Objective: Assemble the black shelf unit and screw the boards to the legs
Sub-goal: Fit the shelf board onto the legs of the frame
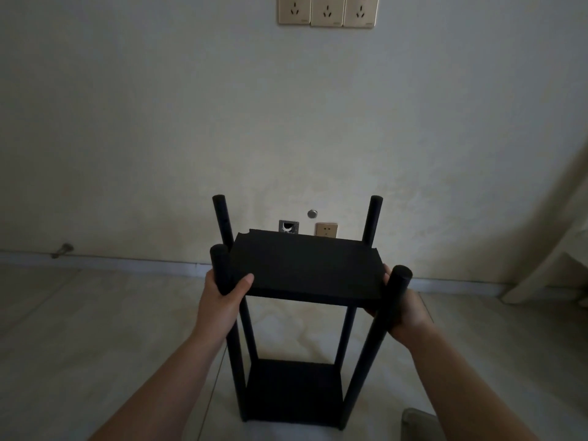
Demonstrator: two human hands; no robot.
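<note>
Fingers of left hand (pixel 222 294) curled round near-left leg (pixel 227 313) just under its top, thumb (pixel 243 283) laid across onto upper board (pixel 305 268). Right hand (pixel 402 310) wrapped round near-right leg (pixel 378 332) from the outside — fingertips (pixel 386 276) touching the board's right edge, palm hidden behind the leg. Both hands grasping, neither loose.

Shelf (pixel 296 313) upright on pale floor (pixel 95 329), between the two forearms. Four round black legs, tops standing proud of the upper board; far-left leg (pixel 222 219) and far-right leg (pixel 372 219) rising in front of the wall (pixel 286 122). Upper board roughly level, notched at its far-left corner beside the far-left leg. Lower board (pixel 294 389) down near the floor, framed by the four legs. Screws or fixings too dark to make out.

Behind: cream wall with a row of three gold sockets (pixel 327 9) at the top edge, and low down a single gold socket (pixel 326 230), an open metal box (pixel 289 226) and a small round cap (pixel 312 213) — all just above the board's far edge. Pale skirting (pixel 127 262) along the wall's foot. Light curtain (pixel 547 243) at right. Grey object (pixel 420 424) at bottom right, unclear what.
</note>
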